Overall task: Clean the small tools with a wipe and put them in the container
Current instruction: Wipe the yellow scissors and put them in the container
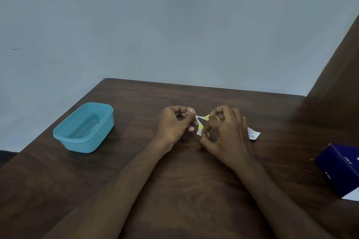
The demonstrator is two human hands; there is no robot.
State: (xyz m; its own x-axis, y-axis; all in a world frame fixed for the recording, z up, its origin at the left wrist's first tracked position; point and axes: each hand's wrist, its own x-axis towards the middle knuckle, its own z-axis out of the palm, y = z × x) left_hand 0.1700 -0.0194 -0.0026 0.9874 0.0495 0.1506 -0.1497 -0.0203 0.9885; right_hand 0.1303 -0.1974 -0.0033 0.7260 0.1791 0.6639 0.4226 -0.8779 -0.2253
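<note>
Reaching forward over the tabletop point(184, 190), both forearms met near its middle, where the hands worked on a small pair of scissors point(202, 120) held just above the wood. The right hand point(225, 132) was curled on the yellow handle loops, its fingers hiding most of them. The left hand point(174, 124) was pinched shut at the blade end, apparently around a white wipe point(199, 132); how much of that scrap was wipe I could not tell. The scissors looked spread, one arm running roughly left to right, the other slanting down toward the person, tips pointing left into the left hand. With open blades drawn through a thin wipe, a slip could nick a finger or tear the wipe, and a loose hold could drop the tool. Off to the right lay a torn sachet point(253, 133) and, nearer, a dark blue box point(338, 170). Well apart at far left sat the blue container point(58, 135), seemingly with no tools in it.
</note>
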